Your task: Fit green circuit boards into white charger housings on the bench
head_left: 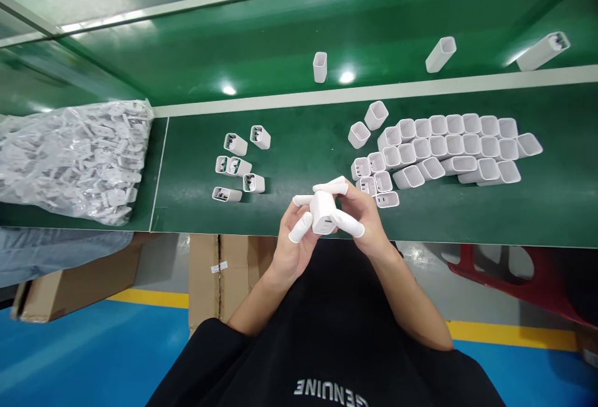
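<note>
A white charger housing [322, 210] with a slot in its end face is held between both hands, over the near edge of the green bench. My left hand [295, 232] grips it from the left, and my right hand [362, 217] closes on it from the right. White finger cots cover the thumbs and forefingers. Just right of my right hand stand a few white housings with slotted bottoms [387, 200]. Left of my hands, several housings with circuit boards inside [253, 183] lie on the bench.
Rows of open white housings [453, 144] fill the right of the bench. A plastic bag of small white parts [79, 158] lies at left. Three housings stand on the green conveyor belt [261, 52] behind. Cardboard boxes [203, 276] and a red stool [518, 276] are below the bench.
</note>
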Demonstrator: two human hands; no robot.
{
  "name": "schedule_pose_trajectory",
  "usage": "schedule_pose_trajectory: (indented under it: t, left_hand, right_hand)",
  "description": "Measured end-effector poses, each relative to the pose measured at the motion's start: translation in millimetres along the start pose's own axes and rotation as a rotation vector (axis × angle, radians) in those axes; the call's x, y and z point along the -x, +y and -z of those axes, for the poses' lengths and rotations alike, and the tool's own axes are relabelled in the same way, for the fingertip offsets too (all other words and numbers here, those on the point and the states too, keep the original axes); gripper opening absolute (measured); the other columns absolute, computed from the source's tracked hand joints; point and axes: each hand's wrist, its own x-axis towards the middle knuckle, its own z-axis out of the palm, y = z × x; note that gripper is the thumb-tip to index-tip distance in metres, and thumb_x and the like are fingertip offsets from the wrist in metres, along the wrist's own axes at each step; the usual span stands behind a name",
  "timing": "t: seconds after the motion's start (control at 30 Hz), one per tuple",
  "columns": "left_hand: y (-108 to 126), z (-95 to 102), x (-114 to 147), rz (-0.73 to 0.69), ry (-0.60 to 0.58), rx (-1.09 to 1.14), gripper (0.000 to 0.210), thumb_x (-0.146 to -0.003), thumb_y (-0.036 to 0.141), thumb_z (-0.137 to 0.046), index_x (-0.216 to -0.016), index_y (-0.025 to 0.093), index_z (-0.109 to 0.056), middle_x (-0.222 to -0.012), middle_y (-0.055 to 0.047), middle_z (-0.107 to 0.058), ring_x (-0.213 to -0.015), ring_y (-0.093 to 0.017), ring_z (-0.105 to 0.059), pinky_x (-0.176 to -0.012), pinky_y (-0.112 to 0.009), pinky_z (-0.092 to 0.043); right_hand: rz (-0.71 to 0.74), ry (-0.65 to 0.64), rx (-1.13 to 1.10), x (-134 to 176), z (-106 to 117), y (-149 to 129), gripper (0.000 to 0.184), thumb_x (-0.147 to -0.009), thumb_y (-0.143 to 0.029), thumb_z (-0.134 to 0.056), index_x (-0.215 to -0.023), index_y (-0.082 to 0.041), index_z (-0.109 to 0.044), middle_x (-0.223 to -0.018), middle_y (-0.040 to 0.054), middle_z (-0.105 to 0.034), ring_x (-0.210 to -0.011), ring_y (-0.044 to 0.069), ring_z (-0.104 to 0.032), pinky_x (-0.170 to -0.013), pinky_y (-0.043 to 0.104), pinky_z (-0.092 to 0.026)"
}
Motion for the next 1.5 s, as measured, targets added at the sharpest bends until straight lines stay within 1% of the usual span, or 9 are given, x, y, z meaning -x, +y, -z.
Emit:
schedule_pose_trajectory:
  t: [0.13,0.27,0.33,0.47,0.87,1.0,1.23,1.33,1.5]
  left_hand:
    - [-1,25.4,-10,-0.201,0.061,-0.119,0.042,-0.087,0.044,-0.101,-0.115,0.025,-0.076,-0.114,-0.004,-0.075,-0.099,-0.017,-0.076,-0.085,-0.027,-0.066]
    - [-5,57.6,-20,-0.651,0.184,-0.723,0.026,-0.092,0.028,-0.095,-0.111,0.024,-0.078,-0.117,-0.004,-0.069,-0.113,-0.02,-0.074,-0.1,-0.037,-0.066]
    - [-8,69.4,-22,-0.733,0.22,-0.95,0.028,-0.095,0.021,-0.089,-0.119,0.025,-0.075,-0.117,-0.004,-0.069,-0.11,-0.02,-0.074,-0.1,-0.038,-0.065]
    - [-16,78.8,-21,-0.668,0.291,-1.041,0.041,-0.095,0.021,-0.089,-0.13,0.025,-0.067,-0.115,-0.003,-0.068,-0.098,-0.017,-0.075,-0.091,-0.034,-0.065]
    - [-18,90.4,-11,-0.729,0.659,-1.062,0.03,-0.085,0.016,-0.085,-0.107,0.023,-0.065,-0.095,0.002,-0.057,-0.081,-0.014,-0.058,-0.074,-0.028,-0.052]
    - [-18,105.5,-7,-0.658,0.788,-1.034,0.034,-0.088,0.021,-0.083,-0.116,0.023,-0.064,-0.098,0.002,-0.056,-0.079,-0.014,-0.058,-0.076,-0.029,-0.053]
    - [-35,123.5,-17,-0.81,0.912,-1.2,0.063,-0.095,0.038,-0.089,-0.143,0.018,-0.054,-0.104,-0.005,-0.067,-0.1,-0.028,-0.07,-0.099,-0.047,-0.058]
    - [-41,126.3,-19,-0.898,0.916,-1.267,0.074,-0.093,0.04,-0.091,-0.147,0.015,-0.048,-0.101,-0.006,-0.067,-0.105,-0.032,-0.069,-0.097,-0.048,-0.06]
    - [-44,132.5,-18,-0.954,0.911,-1.304,0.075,-0.094,0.042,-0.091,-0.149,0.012,-0.049,-0.104,-0.009,-0.069,-0.106,-0.033,-0.068,-0.096,-0.048,-0.061]
  right_hand:
    - [0.147,-0.01,0.197,4,2,1,0.039,-0.107,-0.04,-0.078,-0.146,-0.036,-0.076,-0.117,0.0052,-0.07,-0.113,0.025,-0.069,-0.107,0.049,-0.06]
    - [0.186,0.02,0.522,7,-3,0,0.043,-0.108,-0.029,-0.074,-0.15,-0.038,-0.072,-0.14,0.0088,-0.072,-0.131,0.029,-0.071,-0.115,0.055,-0.062]
    - [0.201,-0.007,0.611,7,-7,1,0.044,-0.108,-0.027,-0.074,-0.15,-0.038,-0.07,-0.142,0.0094,-0.072,-0.134,0.031,-0.071,-0.116,0.057,-0.063]
    - [0.205,-0.076,0.662,7,-14,6,0.044,-0.109,-0.026,-0.072,-0.151,-0.037,-0.067,-0.141,0.0093,-0.072,-0.133,0.032,-0.072,-0.114,0.058,-0.065]
    - [-0.047,-0.238,0.544,-32,-54,61,0.042,-0.105,-0.036,-0.072,-0.146,-0.031,-0.064,-0.136,0.0098,-0.068,-0.119,0.028,-0.076,-0.111,0.053,-0.067]
    - [-0.058,-0.24,0.468,-53,-67,50,0.036,-0.108,-0.044,-0.069,-0.142,-0.032,-0.068,-0.138,0.0094,-0.07,-0.117,0.025,-0.076,-0.105,0.049,-0.067]
    - [0.104,0.068,0.49,-188,-76,24,0.044,-0.11,-0.063,-0.056,-0.131,-0.028,-0.074,-0.126,0.0098,-0.077,-0.112,0.027,-0.077,-0.104,0.048,-0.065]
    - [0.094,0.155,0.849,-272,-74,29,0.049,-0.111,-0.059,-0.046,-0.144,-0.027,-0.065,-0.144,0.0139,-0.07,-0.128,0.029,-0.072,-0.108,0.048,-0.064]
    - [0.052,0.119,1.142,-358,-62,40,0.063,-0.087,-0.042,-0.079,-0.144,-0.023,-0.063,-0.16,0.0202,-0.055,-0.15,0.04,-0.054,-0.126,0.058,-0.051]
